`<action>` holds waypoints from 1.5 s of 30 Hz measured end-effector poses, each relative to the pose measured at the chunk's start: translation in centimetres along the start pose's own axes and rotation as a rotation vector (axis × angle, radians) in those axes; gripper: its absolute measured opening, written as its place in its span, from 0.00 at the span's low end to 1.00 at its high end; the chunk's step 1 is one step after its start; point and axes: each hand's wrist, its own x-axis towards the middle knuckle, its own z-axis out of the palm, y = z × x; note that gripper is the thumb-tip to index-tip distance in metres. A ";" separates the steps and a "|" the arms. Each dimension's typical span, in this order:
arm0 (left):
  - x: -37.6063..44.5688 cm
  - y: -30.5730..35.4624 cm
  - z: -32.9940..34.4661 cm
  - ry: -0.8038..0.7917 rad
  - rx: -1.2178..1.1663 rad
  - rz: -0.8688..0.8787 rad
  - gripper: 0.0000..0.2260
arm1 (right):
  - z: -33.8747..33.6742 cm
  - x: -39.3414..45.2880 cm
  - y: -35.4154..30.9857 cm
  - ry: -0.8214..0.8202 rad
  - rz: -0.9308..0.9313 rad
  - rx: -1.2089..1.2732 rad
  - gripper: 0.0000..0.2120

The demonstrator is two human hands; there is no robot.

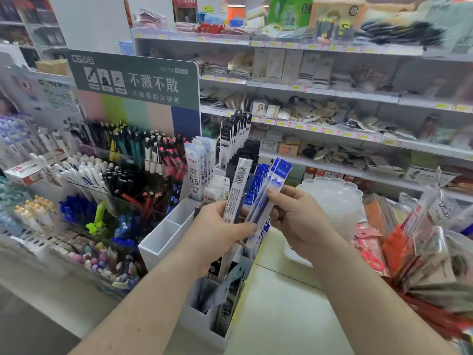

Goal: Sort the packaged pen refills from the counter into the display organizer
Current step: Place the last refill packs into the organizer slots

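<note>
Store shelves [332, 93] stacked with packaged goods fill the frame from twelve to three o'clock. A pen display [107, 180] with a green sign board stands at nine to eleven o'clock, its compartments full of upright pens. At the centre, running down toward six o'clock, a white organizer [166, 237] holds black, white and blue refill packets upright in its rear slots; its two front-left compartments show bare white walls. The pale counter [286, 303] spreads at five o'clock, with a stack of clear scalloped trays [332, 198] at two o'clock of the hands. The left hand [220, 234] curls around a bundle of refill packets [236, 193], thumb pressed on their front, held above the organizer. Just at its three o'clock, the right hand [299, 221] pinches the blue packets [268, 198] of that bundle between thumb and fingers.
</note>
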 end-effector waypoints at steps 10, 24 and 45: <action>0.1 -0.6 -1.1 0.013 0.101 -0.027 0.05 | -3.4 0.0 1.1 0.024 0.092 0.165 0.02; 0.2 -1.8 -2.3 0.122 0.056 -0.060 0.06 | -6.4 2.3 10.4 0.323 0.017 -0.491 0.08; -0.7 -2.4 -2.8 0.140 0.031 -0.079 0.07 | -3.1 6.3 16.9 0.245 0.080 -0.969 0.04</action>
